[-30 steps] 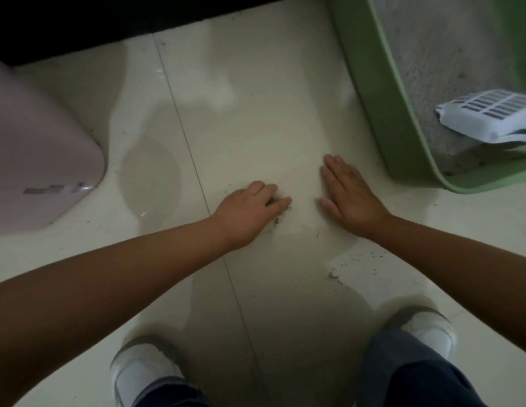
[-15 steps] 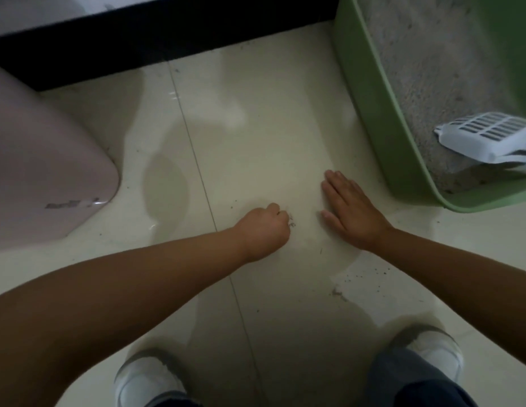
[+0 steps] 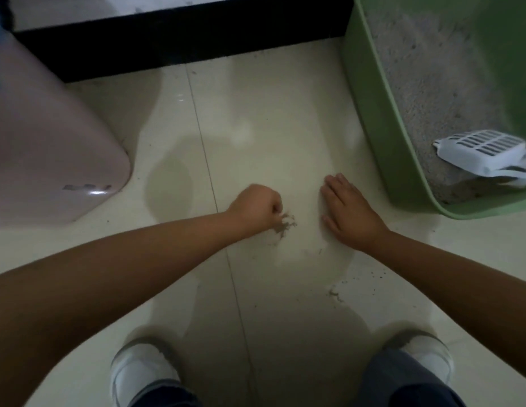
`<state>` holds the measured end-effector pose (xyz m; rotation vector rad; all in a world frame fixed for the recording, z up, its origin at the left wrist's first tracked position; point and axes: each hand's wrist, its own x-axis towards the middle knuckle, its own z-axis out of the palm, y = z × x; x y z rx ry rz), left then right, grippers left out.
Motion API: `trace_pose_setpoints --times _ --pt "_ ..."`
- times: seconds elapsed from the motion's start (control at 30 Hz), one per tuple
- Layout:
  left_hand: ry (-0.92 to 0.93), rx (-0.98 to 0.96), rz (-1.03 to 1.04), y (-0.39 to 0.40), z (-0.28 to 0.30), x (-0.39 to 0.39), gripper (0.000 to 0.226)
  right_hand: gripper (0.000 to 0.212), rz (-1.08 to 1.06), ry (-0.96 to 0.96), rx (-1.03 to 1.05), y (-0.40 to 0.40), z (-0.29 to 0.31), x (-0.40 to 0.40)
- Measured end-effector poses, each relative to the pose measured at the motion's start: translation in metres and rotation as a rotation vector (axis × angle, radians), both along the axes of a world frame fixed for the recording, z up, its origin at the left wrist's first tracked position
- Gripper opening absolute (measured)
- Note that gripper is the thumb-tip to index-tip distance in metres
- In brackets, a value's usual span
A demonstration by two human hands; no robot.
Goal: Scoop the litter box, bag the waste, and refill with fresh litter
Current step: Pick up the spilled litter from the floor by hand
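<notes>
Spilled grey litter (image 3: 283, 226) lay in a small heap on the glossy cream tiled floor (image 3: 264, 136), right against the knuckles of the left hand (image 3: 255, 205). That hand was balled into a fist with its fingers curled under, resting on the tile beside the heap; whether any grains were held inside it could not be told. The right hand (image 3: 348, 214) lay flat on the floor a little apart from the heap, fingers straight and close together, pointing away from the person, palm down. The heap sat between the two hands, nearer the left.

More loose specks of litter (image 3: 361, 279) were scattered on the tile nearer the person, beside the right forearm. The green plastic litter box (image 3: 373, 113) stood at the right of the view, near the right hand but not touching it, and held a bed of pale grey litter (image 3: 414, 92). A white slotted plastic scoop (image 3: 485, 152) rested inside the box on that litter, near its closest corner, with its slotted face up.

At the left stood a rounded pink plastic bin (image 3: 50, 154), well apart from the hands. A black skirting strip (image 3: 182, 36) ran along the far edge of the floor. Two white shoes (image 3: 138, 371) and dark blue trouser legs (image 3: 402, 380) showed at the bottom of the view.
</notes>
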<state>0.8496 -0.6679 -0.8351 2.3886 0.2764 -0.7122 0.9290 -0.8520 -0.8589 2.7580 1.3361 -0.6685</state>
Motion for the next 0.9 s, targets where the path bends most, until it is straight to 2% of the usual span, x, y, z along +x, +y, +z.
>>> trace_pose_setpoints --times 0.03,0.1,0.13,0.17,0.23,0.33,0.47,0.57,0.63,0.7,0.77,0.9 --pt "0.003 -0.183 0.265 0.007 0.001 -0.002 0.012 0.066 0.036 -0.024 0.006 0.001 -0.002 -0.003" --pt "0.082 -0.667 0.837 0.019 0.006 -0.011 0.027 0.056 0.135 -0.063 0.001 0.006 -0.003 -0.007" --pt "0.139 -0.899 1.049 0.023 0.009 -0.016 0.034 0.054 0.181 -0.07 0.015 0.009 -0.003 -0.01" --pt "0.189 -1.074 1.178 0.028 0.011 -0.023 0.042 0.053 0.217 -0.061 0.048 0.014 -0.003 -0.014" --pt "0.239 -1.269 1.287 0.036 0.012 -0.04 0.046 0.053 0.251 0.0 0.131 0.027 0.0 -0.02" --pt "0.237 -1.307 1.397 0.042 0.01 -0.063 0.034 0.045 0.334 0.019 0.238 0.052 -0.002 -0.027" --pt "0.264 -1.258 1.449 0.049 -0.006 -0.082 0.063 0.044 0.513 0.02 0.271 0.082 -0.008 -0.034" --pt "0.259 -1.289 1.467 0.051 -0.008 -0.089 0.068 0.04 0.639 0.016 0.217 0.093 -0.008 -0.038" --pt "0.248 -1.322 1.478 0.051 -0.011 -0.091 0.065 0.036 0.693 0.031 0.176 0.087 -0.006 -0.032" --pt "0.247 -1.342 1.484 0.051 -0.012 -0.092 0.052 0.031 0.729 0.068 0.155 0.073 -0.004 -0.024" --pt "0.259 -1.353 1.467 0.05 -0.013 -0.093 0.041 0.037 0.721 0.098 0.179 0.063 -0.003 -0.02" --pt "0.259 -1.335 1.453 0.05 -0.014 -0.092 0.038 0.025 0.635 0.117 0.301 0.067 -0.01 -0.027"
